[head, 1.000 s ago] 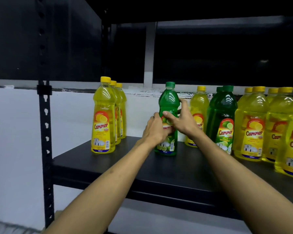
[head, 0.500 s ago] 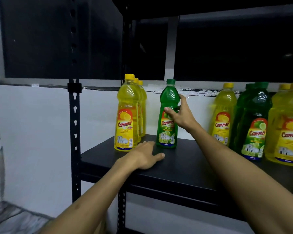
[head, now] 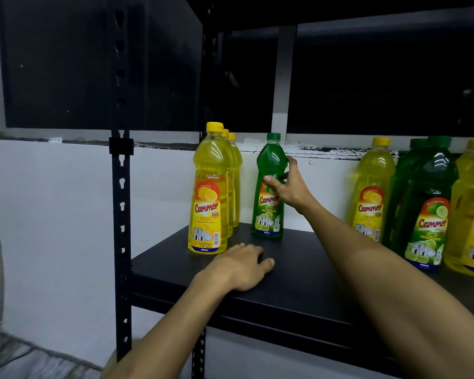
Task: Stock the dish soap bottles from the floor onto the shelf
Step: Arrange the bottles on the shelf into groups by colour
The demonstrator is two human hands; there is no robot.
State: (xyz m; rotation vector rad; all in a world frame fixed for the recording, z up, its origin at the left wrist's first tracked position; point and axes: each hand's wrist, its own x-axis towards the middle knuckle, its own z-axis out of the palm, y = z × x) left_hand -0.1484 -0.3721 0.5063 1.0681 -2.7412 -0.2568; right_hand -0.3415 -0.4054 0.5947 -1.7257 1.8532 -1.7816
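Head view: right hand [head: 288, 187] grips green bottle [head: 268, 209] upright on shelf [head: 298, 283].
Lime label, green cap; left hand [head: 241, 266] rests flat at 7 o'clock.

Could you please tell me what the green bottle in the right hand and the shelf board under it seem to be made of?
Green bottle: likely clear glossy plastic, since light glints on it and the liquid shows through; its label looks like printed film. Shelf board: matte black, probably painted metal or laminate; hard to tell which.
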